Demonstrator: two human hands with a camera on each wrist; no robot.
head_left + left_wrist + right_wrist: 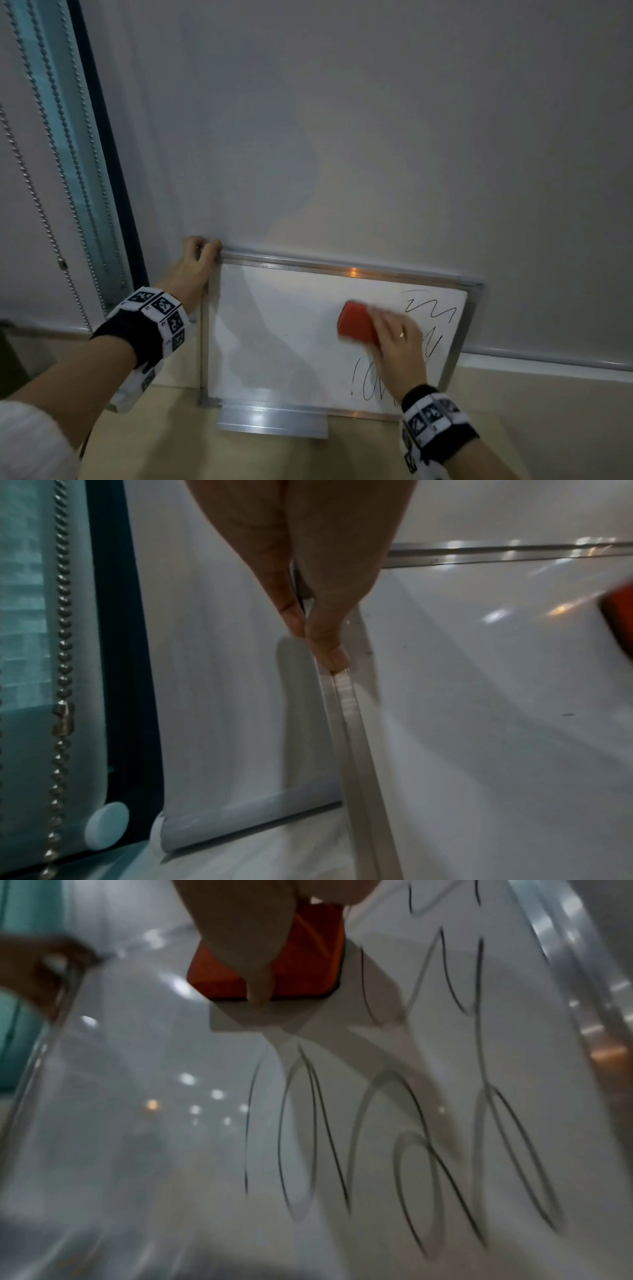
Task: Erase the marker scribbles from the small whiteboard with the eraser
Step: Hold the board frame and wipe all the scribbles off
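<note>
A small whiteboard (284,335) with a metal frame leans against the wall on a wooden table. Black marker scribbles (431,308) cover its right part; more scribbles (394,1137) fill the right wrist view. The left part of the board is white. My right hand (394,339) grips a red eraser (354,322) and presses it flat on the board, just left of the scribbles. The eraser (291,961) shows under my fingers (257,993). My left hand (197,263) grips the board's upper left corner, its fingers (329,637) pinching the frame (352,723).
A metal marker ledge (274,423) juts out below the board. A window with a dark frame (102,154) and bead chains (44,205) stands at the left. A roller blind's bottom rail (240,821) lies behind the board. The grey wall (376,120) rises behind.
</note>
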